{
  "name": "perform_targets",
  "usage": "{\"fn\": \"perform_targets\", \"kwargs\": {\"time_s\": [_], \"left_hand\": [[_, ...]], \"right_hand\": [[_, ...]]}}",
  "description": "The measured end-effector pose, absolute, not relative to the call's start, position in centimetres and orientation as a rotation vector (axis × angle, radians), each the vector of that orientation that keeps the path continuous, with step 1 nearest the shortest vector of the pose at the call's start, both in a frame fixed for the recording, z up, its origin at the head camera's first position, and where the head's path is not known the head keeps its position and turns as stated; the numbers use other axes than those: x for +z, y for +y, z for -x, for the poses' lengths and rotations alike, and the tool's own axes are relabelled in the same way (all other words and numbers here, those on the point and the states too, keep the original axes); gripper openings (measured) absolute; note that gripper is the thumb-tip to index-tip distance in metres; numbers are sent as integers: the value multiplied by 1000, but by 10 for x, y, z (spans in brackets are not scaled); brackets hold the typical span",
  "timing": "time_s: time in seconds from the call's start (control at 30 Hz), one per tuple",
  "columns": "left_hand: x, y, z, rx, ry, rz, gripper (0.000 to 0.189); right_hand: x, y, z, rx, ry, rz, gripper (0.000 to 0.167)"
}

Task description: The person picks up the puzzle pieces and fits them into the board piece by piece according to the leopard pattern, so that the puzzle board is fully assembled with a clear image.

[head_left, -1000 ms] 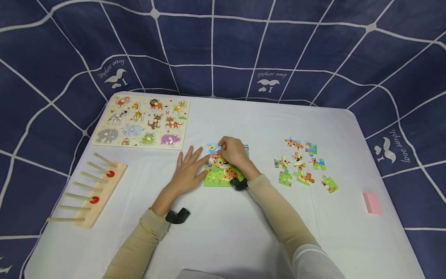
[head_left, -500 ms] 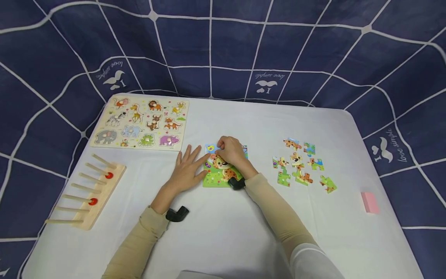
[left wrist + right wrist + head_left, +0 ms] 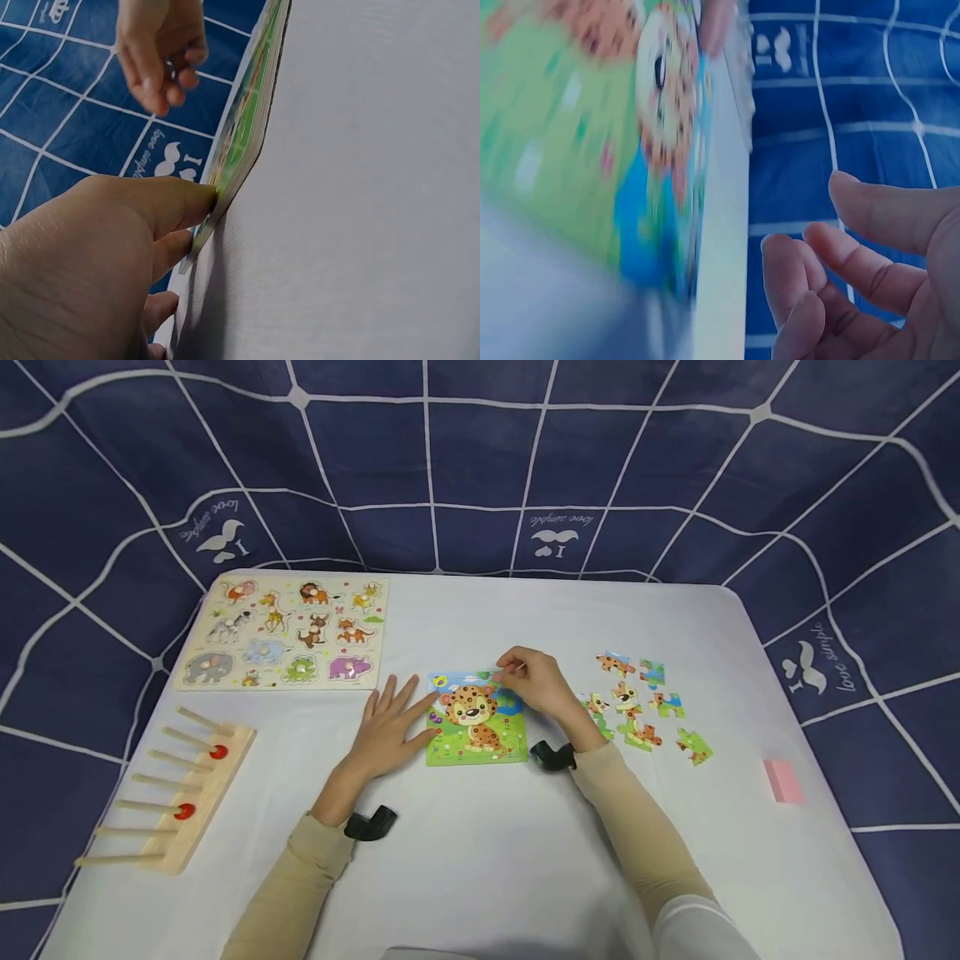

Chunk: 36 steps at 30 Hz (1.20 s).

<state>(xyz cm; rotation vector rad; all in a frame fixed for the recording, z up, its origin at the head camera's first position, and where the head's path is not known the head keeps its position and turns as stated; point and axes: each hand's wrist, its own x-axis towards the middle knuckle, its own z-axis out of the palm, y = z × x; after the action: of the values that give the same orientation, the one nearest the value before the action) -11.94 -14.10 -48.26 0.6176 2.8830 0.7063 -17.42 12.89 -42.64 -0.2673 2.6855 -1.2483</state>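
A square leopard puzzle board lies in the middle of the table. My left hand rests at its left side, fingers spread. In the left wrist view, the thumb and a finger touch the board's edge. My right hand hovers over the board's upper right corner with loosely bent fingers. Seen from the right wrist, its thumb and fingers stand apart and hold nothing. Right of the board lie several loose jigsaw pieces with leopard parts; the right hand and wrist stand close to them.
An animal peg puzzle lies at the back left. In front of it stands a wooden rack with several upright pegs and two red beads. A pink block sits near the right edge. Dark blue gridded cloth hangs behind.
My right hand has come up off the leopard picture and moved right, uncovering the leopard's face. The left hand keeps its place by the board. The head view has shifted slightly.
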Motion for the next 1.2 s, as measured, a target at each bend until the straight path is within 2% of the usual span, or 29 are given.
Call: {"fn": "perform_targets", "kwargs": {"time_s": [0.37,0.53,1.2], "left_hand": [[-485,-145,116,735,2860,-611,54],[-486,-147,116,710,2870,-603,54],[-486,-143,118,702,2861,-602,54]], "right_hand": [[-406,236,166,-1231,2921,65,29],[-395,269,169,-1213,3014,-70,31],[-414,304,188,-1099,2962,-253,43]]}}
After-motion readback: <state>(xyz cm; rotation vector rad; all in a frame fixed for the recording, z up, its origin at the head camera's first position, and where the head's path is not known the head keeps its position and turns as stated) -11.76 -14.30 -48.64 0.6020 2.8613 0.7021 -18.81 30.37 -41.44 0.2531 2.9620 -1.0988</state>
